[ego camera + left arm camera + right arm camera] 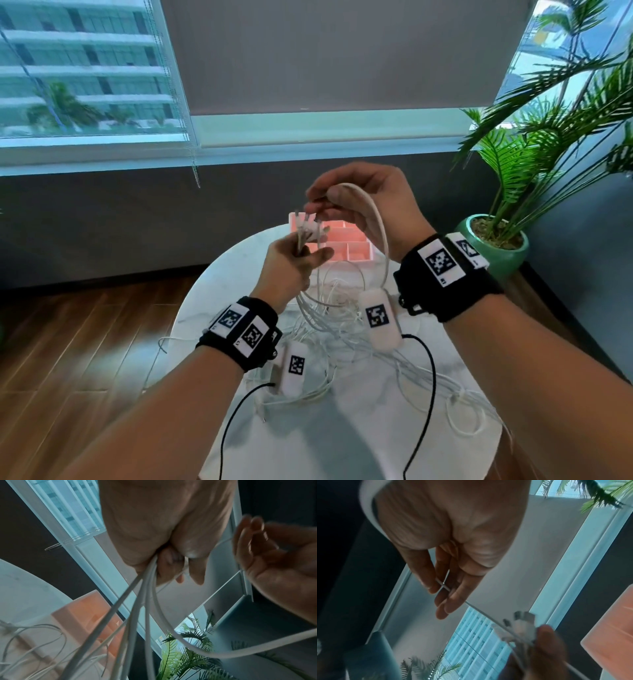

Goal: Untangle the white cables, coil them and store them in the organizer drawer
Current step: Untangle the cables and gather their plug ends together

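My left hand (301, 253) is raised above the table and grips a bundle of white cable ends (308, 229) whose plugs stick up past the fingers; in the left wrist view the strands (145, 595) run down out of the fist (171, 555). Higher and to the right, my right hand (346, 202) pinches one thicker white cable (376, 219), which loops down to the tangle (335, 318) on the table. The right wrist view shows a thin strand (445, 586) between the fingertips (452, 595) and the plugs (520, 623). A pink organizer drawer (346, 245) sits behind the hands.
The round white marble table (342, 428) carries the cable tangle, which spreads toward its right edge (462, 404). A potted palm (496, 240) stands at the right on the wooden floor (85, 342). A grey wall and a window lie behind the table.
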